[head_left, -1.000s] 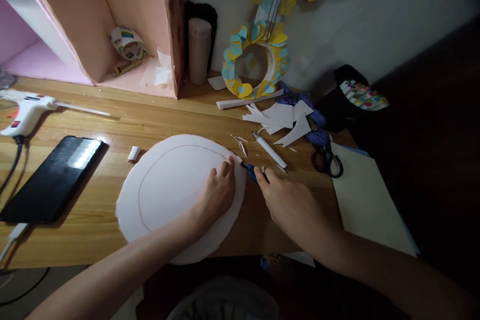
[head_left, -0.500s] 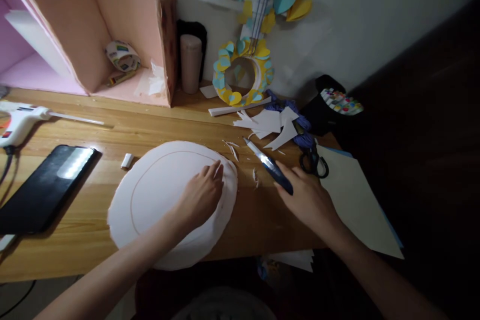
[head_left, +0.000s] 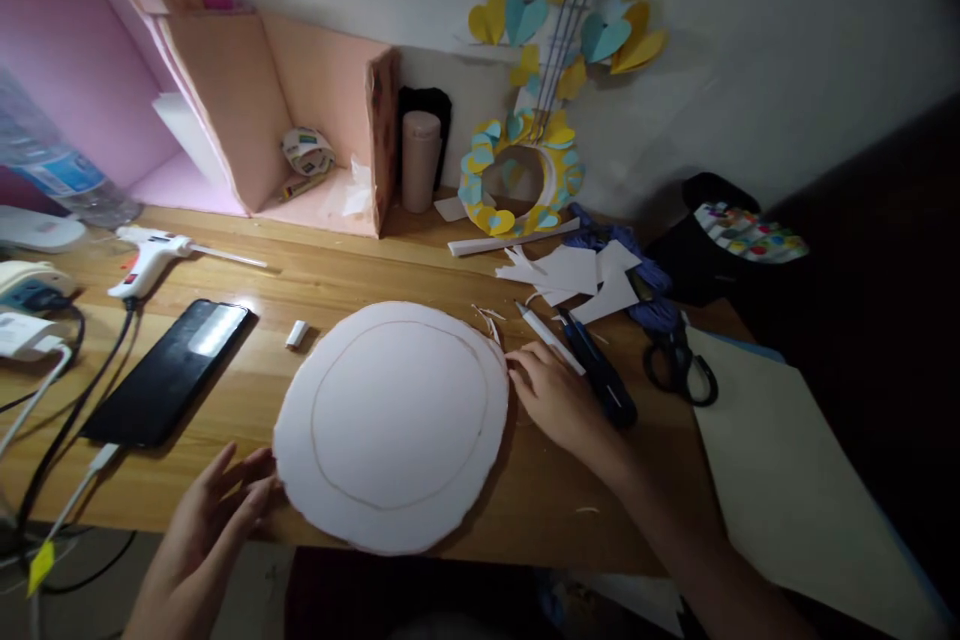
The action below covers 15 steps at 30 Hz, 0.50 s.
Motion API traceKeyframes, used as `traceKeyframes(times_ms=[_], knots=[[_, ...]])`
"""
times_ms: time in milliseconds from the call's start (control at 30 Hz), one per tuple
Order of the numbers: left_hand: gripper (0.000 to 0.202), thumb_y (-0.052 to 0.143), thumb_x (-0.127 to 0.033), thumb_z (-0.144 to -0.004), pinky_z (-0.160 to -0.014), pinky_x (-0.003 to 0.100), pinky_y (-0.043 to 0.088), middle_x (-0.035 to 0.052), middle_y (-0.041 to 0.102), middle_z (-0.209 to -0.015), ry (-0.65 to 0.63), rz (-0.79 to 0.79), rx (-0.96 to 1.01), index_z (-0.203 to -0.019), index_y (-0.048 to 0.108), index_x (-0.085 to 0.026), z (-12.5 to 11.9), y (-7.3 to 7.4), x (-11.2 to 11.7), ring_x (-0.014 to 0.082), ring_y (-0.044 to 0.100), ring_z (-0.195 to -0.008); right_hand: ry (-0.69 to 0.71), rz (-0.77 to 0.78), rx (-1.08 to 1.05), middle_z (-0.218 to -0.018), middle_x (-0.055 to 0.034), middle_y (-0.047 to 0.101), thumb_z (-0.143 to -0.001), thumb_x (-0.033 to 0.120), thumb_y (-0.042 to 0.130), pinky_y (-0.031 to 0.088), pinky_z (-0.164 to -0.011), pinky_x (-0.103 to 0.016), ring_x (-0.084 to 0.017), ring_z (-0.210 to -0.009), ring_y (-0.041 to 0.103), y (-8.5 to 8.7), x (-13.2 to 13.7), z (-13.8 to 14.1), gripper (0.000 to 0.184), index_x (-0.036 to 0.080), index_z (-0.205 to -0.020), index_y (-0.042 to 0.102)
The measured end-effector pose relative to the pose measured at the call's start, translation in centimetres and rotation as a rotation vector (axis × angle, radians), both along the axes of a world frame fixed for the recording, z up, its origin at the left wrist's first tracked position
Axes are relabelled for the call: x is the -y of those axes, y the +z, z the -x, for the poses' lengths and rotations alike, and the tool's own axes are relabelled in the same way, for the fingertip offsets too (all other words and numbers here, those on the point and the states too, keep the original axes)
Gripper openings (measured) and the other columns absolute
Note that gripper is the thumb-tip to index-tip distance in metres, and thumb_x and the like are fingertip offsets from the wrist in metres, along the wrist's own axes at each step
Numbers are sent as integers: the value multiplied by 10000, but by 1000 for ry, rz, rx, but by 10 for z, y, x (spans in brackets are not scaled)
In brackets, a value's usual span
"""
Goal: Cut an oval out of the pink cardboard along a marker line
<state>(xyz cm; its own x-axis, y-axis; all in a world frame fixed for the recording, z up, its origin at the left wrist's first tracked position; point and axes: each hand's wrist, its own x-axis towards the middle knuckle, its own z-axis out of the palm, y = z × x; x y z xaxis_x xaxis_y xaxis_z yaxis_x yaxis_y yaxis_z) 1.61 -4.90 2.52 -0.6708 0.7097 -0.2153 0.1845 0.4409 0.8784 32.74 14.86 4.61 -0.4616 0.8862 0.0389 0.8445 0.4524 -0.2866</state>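
Note:
A round white disc [head_left: 397,410] with a rough-cut rim and a circle drawn inside it lies in front of me at the table's front edge. At its left rim is my left hand [head_left: 206,530], fingers apart, the fingertips reaching the edge. My right hand [head_left: 559,395] has its fingers closed at the right rim, on the edge of the disc. Just right of that hand lie a white pen [head_left: 551,335] and a dark blue utility knife [head_left: 601,372], side by side. Thin white shavings [head_left: 489,322] sit beyond the disc's upper right rim.
At left are a black phone [head_left: 172,375], a glue gun [head_left: 154,255], cables and a water bottle [head_left: 67,175]. A peach box [head_left: 322,80] stands behind. Paper scraps [head_left: 566,270], black scissors [head_left: 679,370], pale sheets [head_left: 795,480] and a heart-covered ring [head_left: 476,185] are at right.
My right hand has let go of the utility knife, now on the table, and moved to the disc's right rim. My left hand has slid from the disc's top to its left rim.

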Motion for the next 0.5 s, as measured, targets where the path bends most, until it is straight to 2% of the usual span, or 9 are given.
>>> traceKeyframes(times_ms=[67,133,200,267,367,500], knots=[[603,738,-522,-623,-717,273,580,30,659,-1169,39,8,196,-1153,605,-268,-7,3,-11,263,623,-1051,-45,78,-76,-985,-70,620,-881,183,434,441,-807,-304,-172,-920,581,0,2,10,191,170,-964,606],[621,775,-498,-591,-656,240,580,39,688,-1093,125,26,338,-1129,619,-232,-13,6,-24,256,647,-986,-102,162,-167,-929,-53,638,-885,217,440,448,-752,-287,-158,-846,599,-1,3,12,165,179,-925,595],[547,773,-467,-618,-600,223,577,50,718,-987,254,34,468,-1072,642,-191,-19,9,-36,243,673,-902,-128,249,-284,-838,-24,639,-896,266,434,450,-696,-268,-144,-762,599,-2,2,9,158,195,-884,575],[446,737,-425,-688,-618,207,576,52,726,-975,347,-8,558,-1047,650,-175,-24,12,-48,231,671,-931,-160,284,-423,-793,-6,618,-900,332,439,449,-671,-256,-138,-728,589,-2,1,4,167,205,-868,542],[353,696,-374,-742,-729,224,578,34,719,-1042,383,-76,546,-1041,667,-188,-31,18,-63,245,597,-1111,-195,302,-577,-716,16,546,-890,443,456,442,-648,-244,-135,-693,553,-1,-2,-3,250,215,-794,494],[535,625,-455,-774,-895,350,541,10,653,-1205,347,-127,466,-1262,569,-246,-36,16,-72,283,508,-1224,-134,469,-786,-604,48,400,-856,576,454,392,-517,-226,-113,-542,421,4,1,-10,387,224,-696,435]])
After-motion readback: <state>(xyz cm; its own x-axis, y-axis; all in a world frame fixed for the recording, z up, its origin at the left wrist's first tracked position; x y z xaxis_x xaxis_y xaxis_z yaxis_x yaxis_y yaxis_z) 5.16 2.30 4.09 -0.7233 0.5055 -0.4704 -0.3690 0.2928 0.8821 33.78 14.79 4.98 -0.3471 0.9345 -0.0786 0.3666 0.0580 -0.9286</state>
